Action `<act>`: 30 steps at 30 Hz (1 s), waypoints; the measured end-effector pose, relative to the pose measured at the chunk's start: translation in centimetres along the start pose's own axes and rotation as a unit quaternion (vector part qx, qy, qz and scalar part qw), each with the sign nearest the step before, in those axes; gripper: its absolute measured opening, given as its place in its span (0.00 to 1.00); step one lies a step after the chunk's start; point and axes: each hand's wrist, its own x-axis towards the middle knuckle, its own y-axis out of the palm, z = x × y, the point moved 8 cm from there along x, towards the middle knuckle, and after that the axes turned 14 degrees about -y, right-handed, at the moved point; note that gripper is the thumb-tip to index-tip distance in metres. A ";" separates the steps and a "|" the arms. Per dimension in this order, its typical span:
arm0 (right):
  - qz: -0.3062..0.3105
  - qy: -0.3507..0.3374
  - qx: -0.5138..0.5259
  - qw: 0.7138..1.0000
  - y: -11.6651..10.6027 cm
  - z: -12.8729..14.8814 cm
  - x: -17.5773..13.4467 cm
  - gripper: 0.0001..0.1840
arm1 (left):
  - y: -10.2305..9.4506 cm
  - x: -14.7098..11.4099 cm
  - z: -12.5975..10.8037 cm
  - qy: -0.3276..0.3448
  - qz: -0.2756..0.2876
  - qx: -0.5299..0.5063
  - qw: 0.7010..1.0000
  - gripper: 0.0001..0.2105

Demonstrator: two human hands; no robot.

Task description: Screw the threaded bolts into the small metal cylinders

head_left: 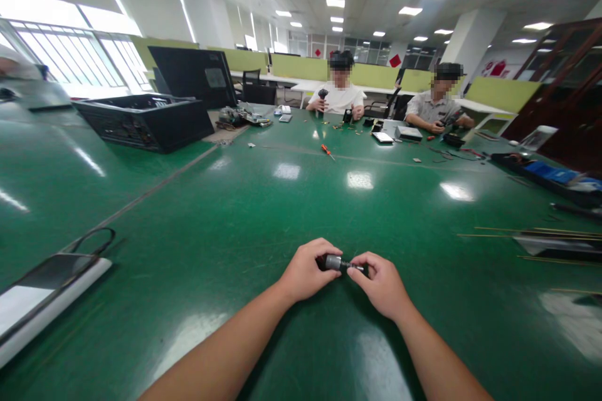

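Note:
A small black-and-silver cylinder (333,262) is held just above the green table, lying roughly sideways between my two hands. My left hand (308,270) is closed round its thicker end, thumb below and fingers above, so part of that end is hidden. From the silver part a thinner dark shaft runs to the right. My right hand (382,283) pinches that narrower end between thumb and fingers. What exactly the cylinder is, I cannot make out.
The green table (263,200) stretches ahead. An orange screwdriver (327,151) lies farther off. An open black computer case (145,125) stands at far left, a white-edged device (51,291) at near left. Thin brass-coloured rods (498,235) lie right. Two people (336,100) sit opposite, handling parts.

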 end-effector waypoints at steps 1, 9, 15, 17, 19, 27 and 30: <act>0.001 0.001 0.000 1.000 0.0 0.0 0.0 0.11 | 0.0 0.0 0.0 0.000 0.000 0.000 1.000 0.16; 0.002 0.000 0.000 1.000 0.0 0.1 0.0 0.10 | -0.1 0.1 -0.2 0.000 0.000 0.001 1.000 0.15; -0.003 0.001 -0.001 1.000 0.0 0.0 0.0 0.09 | -0.2 0.1 -0.3 -0.004 0.000 -0.001 1.000 0.15; -0.001 0.001 -0.003 1.000 0.0 0.1 0.0 0.09 | -0.2 0.1 -0.3 -0.005 0.000 -0.003 1.000 0.15; 0.000 0.002 -0.004 1.000 0.0 0.1 0.0 0.09 | -0.2 0.1 -0.3 -0.007 -0.001 -0.004 1.000 0.16; 0.002 0.010 0.000 1.000 0.0 -0.1 0.0 0.08 | -0.3 0.1 -0.2 -0.011 -0.002 -0.007 1.000 0.16; 0.000 0.007 -0.001 1.000 0.0 -0.1 0.0 0.08 | -0.3 0.1 -0.2 -0.011 -0.002 -0.008 1.000 0.16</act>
